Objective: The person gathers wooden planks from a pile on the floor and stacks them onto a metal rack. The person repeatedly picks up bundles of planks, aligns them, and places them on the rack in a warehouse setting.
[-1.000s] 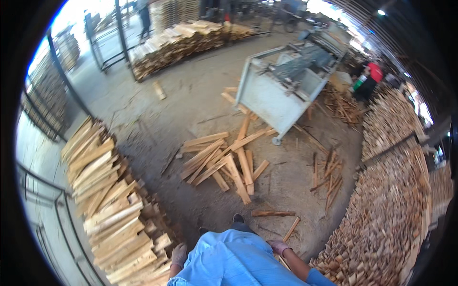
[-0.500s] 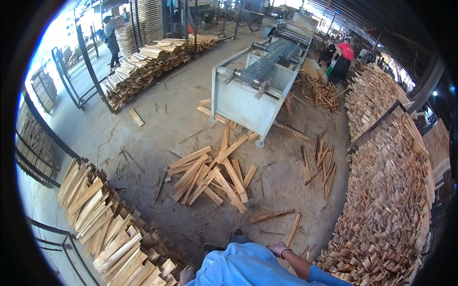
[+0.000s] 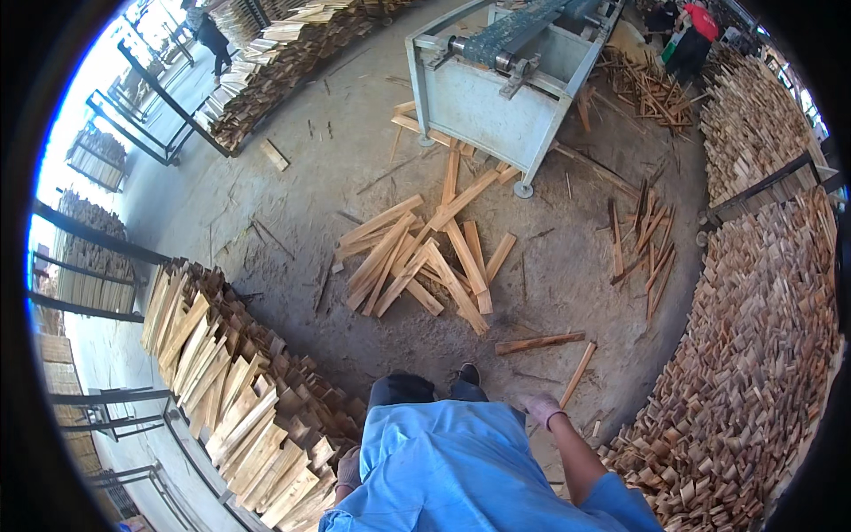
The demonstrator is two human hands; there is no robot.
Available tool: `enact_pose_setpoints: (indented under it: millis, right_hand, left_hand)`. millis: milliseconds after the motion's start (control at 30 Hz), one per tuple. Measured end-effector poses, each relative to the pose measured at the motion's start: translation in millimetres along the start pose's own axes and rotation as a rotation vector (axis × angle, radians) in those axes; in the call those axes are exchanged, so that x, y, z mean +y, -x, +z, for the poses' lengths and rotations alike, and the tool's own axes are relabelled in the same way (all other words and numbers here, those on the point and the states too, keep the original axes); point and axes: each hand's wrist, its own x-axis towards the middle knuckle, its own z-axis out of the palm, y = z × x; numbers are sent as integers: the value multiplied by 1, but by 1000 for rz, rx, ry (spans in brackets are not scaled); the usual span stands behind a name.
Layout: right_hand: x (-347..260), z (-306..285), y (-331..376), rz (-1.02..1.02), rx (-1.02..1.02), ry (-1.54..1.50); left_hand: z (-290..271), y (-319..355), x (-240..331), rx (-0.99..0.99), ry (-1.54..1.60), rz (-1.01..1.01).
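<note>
Standing on a dusty concrete floor point(image 3: 266, 222), the person in a blue shirt point(image 3: 452, 470) looks down w/ both arms low at the sides. Right hand point(image 3: 541, 410) wears a light glove, hangs just right of the hip, holds nothing; fingers look loosely curled together, not spread. Nearest thing to it is a thin slat point(image 3: 577, 376) lying on the floor just beyond the glove, angled up-right, not touching. A second stick point(image 3: 539, 343) lies flat a bit farther, near-horizontal. Left hand point(image 3: 348, 468) sits low at the left hip, mostly hidden by the shirt; can't tell how its fingers are set, or if it holds anything. It's right beside the left stack point(image 3: 222, 372) of pale planks, which runs from mid-left down to the near edge.

Centre floor, well apart from both hands: loose pile point(image 3: 425, 257) of short boards, fanned out in all directions. Beyond it, far centre, a grey metal machine point(image 3: 496, 97) on legs, w/ a belt on top. Right side: big stacked wall of wood ends point(image 3: 762, 355), curving from far to near. Small scatter of dark strips point(image 3: 643, 248) between pile and right wall. Far left: long plank heap point(image 3: 284, 62) plus dark metal racks point(image 3: 151, 106). Other people at far right point(image 3: 696, 35) and far left point(image 3: 211, 37), well away.
</note>
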Motion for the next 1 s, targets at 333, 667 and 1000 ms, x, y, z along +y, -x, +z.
enact_pose_setpoints:
  millis: [333, 667, 1000]
  right_hand:
    - [33, 19, 7, 391, 178, -577]
    - [58, 196, 56, 216, -28, -171]
    - [95, 240, 11, 357, 228, -879]
  left_hand:
    - [-83, -140, 90, -147, 381, -322]
    - [-122, -283, 223, -407, 222, -273]
    - [-110, -344, 246, -483, -474, 310]
